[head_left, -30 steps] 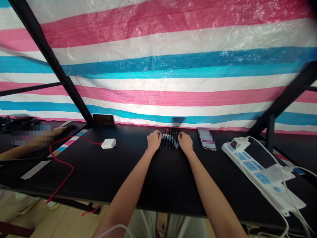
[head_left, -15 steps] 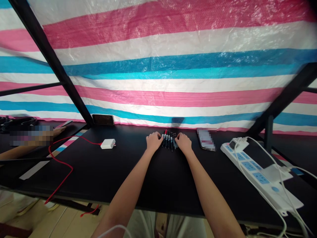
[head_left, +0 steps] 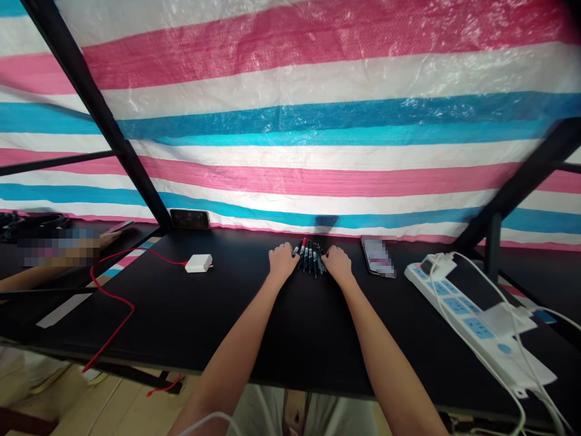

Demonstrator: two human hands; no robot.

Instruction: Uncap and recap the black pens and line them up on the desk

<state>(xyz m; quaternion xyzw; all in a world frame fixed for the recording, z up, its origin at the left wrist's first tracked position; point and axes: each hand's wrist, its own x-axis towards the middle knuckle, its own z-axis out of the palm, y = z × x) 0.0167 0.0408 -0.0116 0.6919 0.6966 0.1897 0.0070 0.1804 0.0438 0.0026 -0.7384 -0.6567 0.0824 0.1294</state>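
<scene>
Several pens [head_left: 310, 259], mostly dark and one with a red end, lie side by side on the black table, pointing away from me. My left hand [head_left: 283, 261] rests at the left edge of the row, its fingers curled on the outermost pen, which slants a little. On the opposite edge, my right hand [head_left: 336, 263] has its thumb and fingers closed against the rightmost pens. The right fingertips are partly hidden, so the exact grip there is hard to make out.
A white charger [head_left: 198, 263] with a red cable lies to the left. Behind it a dark phone [head_left: 189, 218] leans. Right of my hands lie another phone [head_left: 377, 257] and a white power strip [head_left: 472, 324] with cables. Another person's arm [head_left: 49, 266] is far left.
The leftmost pen now slants more toward my left hand, and the pens at the right edge look slightly more spread. Both hands have barely moved.
</scene>
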